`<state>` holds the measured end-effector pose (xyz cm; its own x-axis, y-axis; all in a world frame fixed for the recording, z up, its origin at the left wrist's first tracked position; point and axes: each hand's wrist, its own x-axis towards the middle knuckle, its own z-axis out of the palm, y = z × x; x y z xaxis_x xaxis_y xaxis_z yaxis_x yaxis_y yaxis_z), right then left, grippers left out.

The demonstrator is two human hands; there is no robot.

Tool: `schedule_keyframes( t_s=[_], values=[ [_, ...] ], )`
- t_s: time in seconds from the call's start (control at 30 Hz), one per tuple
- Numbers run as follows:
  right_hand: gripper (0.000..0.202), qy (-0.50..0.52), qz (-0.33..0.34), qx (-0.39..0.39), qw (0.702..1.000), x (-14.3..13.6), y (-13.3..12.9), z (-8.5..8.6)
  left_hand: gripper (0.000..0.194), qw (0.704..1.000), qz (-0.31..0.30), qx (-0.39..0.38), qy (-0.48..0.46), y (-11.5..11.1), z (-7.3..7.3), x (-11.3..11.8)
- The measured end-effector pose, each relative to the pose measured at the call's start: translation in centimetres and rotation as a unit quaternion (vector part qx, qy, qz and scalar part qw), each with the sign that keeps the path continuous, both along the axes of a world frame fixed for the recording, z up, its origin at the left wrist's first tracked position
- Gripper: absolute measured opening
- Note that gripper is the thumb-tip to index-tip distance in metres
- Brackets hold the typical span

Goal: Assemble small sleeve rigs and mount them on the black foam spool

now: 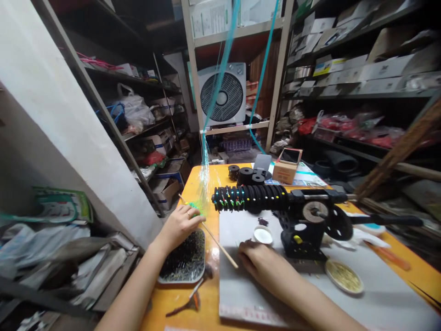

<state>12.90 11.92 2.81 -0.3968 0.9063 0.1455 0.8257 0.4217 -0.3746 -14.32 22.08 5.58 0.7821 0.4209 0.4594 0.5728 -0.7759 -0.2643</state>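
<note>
My left hand is closed round a thin wooden stick, with a bright green tuft at its fingers. Below it lies a tray of small dark pieces. My right hand rests on the white board, fingers curled and their tips mostly hidden, beside a small white cup. Above that hand is a black spool rack dotted with coloured beads, mounted on a black stand. Teal and clear shiny strands hang down near my left hand.
A dish of yellowish grains sits at the right. Black spools and a cardboard box stand at the table's back. Scissors-like tool lies in front. Beyond are a box fan and loaded shelves.
</note>
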Motion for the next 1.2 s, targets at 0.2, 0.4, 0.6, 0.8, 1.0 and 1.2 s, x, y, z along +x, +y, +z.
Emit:
schedule_keyframes(
  t_s=[0.2, 0.4, 0.6, 0.8, 1.0, 1.2],
  values=[
    [0.018, 0.044, 0.011, -0.010, 0.999, 0.3, 0.1, -0.1, 0.014, 0.999, 0.026, -0.041, 0.003, 0.8, -0.6, -0.4],
    [0.019, 0.093, 0.009, -0.006, 0.996, 0.6, -0.1, 0.0, 0.007, 0.992, 0.020, -0.125, -0.009, 0.4, -0.4, 0.9],
    [0.020, 0.147, 0.016, 0.001, 0.989, 1.0, -0.3, 0.8, 0.018, 0.978, -0.004, -0.203, -0.035, -1.8, 1.3, 2.2],
    [0.018, 0.183, 0.023, 0.016, 0.983, 1.4, -0.5, 1.0, 0.019, 0.965, -0.033, -0.253, -0.057, -4.2, 2.8, 4.0],
    [0.017, 0.202, 0.036, 0.026, 0.978, 1.3, -0.8, 1.5, 0.026, 0.958, -0.058, -0.271, -0.078, -6.0, 2.0, 5.1],
    [0.016, 0.209, 0.043, 0.025, 0.977, 0.8, -1.3, 2.0, 0.016, 0.959, -0.099, -0.249, -0.097, -7.2, 1.1, 5.9]
  ],
)
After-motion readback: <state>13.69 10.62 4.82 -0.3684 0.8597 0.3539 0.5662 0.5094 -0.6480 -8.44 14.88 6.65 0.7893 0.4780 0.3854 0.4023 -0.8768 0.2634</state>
